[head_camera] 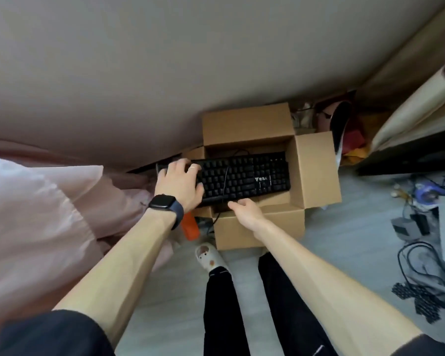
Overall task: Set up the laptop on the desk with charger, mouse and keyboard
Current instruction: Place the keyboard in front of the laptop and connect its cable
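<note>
Keyboard (242, 176) lying across open cardboard box (314, 170) on floor, cable (225, 183) draped over keys | left hand (180, 183) curled over left end, right hand (244, 208) at near edge, grip unclear | likely rigid, fairly hefty; best lifted by frame ends, not keycaps | white logo reading 牧马人 at right.

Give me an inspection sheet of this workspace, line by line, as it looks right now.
Surface: pale floor; open cardboard box stands on it.
Job's things: black keyboard lies across the box opening; laptop and mouse: nothing seen.
Clutter: orange object beside the box.
Hands: left hand grips the keyboard's left end; right hand at its near edge, grip unclear.
Cables: keyboard cable draped over the keys; loose cables on the floor, right.
Surroundings: pink bedding left; dark furniture right.
</note>
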### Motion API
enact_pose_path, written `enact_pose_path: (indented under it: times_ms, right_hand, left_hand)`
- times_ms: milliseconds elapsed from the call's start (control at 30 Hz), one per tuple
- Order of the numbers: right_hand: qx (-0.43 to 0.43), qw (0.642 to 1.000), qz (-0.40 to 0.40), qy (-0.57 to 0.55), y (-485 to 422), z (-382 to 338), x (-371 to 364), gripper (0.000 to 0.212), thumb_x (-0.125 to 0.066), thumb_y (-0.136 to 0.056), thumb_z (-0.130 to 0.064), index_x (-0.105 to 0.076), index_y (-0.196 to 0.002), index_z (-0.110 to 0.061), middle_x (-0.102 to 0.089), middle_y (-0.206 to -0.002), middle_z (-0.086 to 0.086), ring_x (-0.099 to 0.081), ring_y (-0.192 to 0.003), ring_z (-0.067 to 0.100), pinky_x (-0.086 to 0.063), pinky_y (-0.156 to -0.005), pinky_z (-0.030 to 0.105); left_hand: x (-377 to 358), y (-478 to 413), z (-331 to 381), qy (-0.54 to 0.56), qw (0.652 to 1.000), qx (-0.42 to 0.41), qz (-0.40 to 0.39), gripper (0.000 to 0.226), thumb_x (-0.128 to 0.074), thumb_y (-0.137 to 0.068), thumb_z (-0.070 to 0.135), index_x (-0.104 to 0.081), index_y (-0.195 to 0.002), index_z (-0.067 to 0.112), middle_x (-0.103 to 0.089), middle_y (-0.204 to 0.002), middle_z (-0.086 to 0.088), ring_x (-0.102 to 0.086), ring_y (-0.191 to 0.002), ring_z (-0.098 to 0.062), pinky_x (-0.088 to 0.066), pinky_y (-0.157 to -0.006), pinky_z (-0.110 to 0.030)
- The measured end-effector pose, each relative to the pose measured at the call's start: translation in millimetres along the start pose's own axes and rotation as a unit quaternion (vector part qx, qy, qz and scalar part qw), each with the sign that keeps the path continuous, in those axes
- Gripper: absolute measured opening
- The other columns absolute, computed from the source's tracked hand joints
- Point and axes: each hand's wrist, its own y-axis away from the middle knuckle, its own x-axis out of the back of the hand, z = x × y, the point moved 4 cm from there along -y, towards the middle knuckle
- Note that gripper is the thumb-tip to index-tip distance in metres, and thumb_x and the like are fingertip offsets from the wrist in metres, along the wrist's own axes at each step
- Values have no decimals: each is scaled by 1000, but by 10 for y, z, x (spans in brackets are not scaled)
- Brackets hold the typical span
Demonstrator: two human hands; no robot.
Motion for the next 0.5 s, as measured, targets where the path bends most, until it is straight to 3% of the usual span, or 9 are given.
enact_pose_path:
  times_ms: [133, 200, 233, 300, 400, 500]
  right_hand:
    - [-26, 995, -24, -91, -238, 59, -257, 67, -49, -103, -40, -24, -159, -13, -29, -163, 4, -30, -149, 25, -27, -118, 39]
    - [-28, 992, -28, -122, -327, 69, -411, 67, -51, -100, -44, -30, -157, -14, -37, -159, 3, -37, -144, 25, -30, -116, 40]
    - [-29, 991, -22, -128, -371, 72, -473, 64, -53, -98, -46, -39, -151, -13, -47, -153, 3, -47, -136, 24, -37, -112, 39]
    - [-11, 989, 5, -148, -403, 58, -545, 42, -53, -99, -43, -59, -127, -12, -67, -120, 2, -60, -104, 18, -47, -89, 31]
    - [29, 979, 47, -196, -242, 24, -614, 28, -45, -105, -33, -67, -103, -16, -58, -75, -5, -53, -73, 15, -45, -71, 29]
    - [43, 968, 69, -236, 92, 49, -581, 26, -43, -105, -30, -67, -99, -21, -49, -68, -6, -47, -62, 14, -44, -65, 32]
  left_hand:
    - [-278, -444, -139, -61, 998, 6, -27, 60, -49, -89, 53, -42, -139, 19, -45, -139, -13, -38, -131, -34, -27, -110, -51]
    - [-375, -614, -173, -77, 996, 2, -46, 70, -44, -90, 61, -34, -143, 16, -47, -138, -15, -41, -130, -35, -26, -111, -52]
    - [-413, -688, -182, -82, 995, -5, -54, 76, -43, -89, 65, -31, -144, 14, -48, -137, -16, -44, -128, -35, -26, -111, -51]
    - [-465, -794, -207, -86, 993, -19, -77, 86, -44, -85, 72, -28, -146, 13, -51, -135, -16, -48, -125, -35, -34, -105, -47]
    - [-532, -866, -312, -70, 984, -24, -162, 90, -49, -78, 79, -40, -135, 10, -55, -127, -17, -56, -112, -35, -49, -90, -41]
    - [-493, -804, -330, -81, 974, -58, -202, 83, -48, -77, 81, -50, -117, 9, -63, -111, -14, -62, -96, -31, -54, -79, -41]
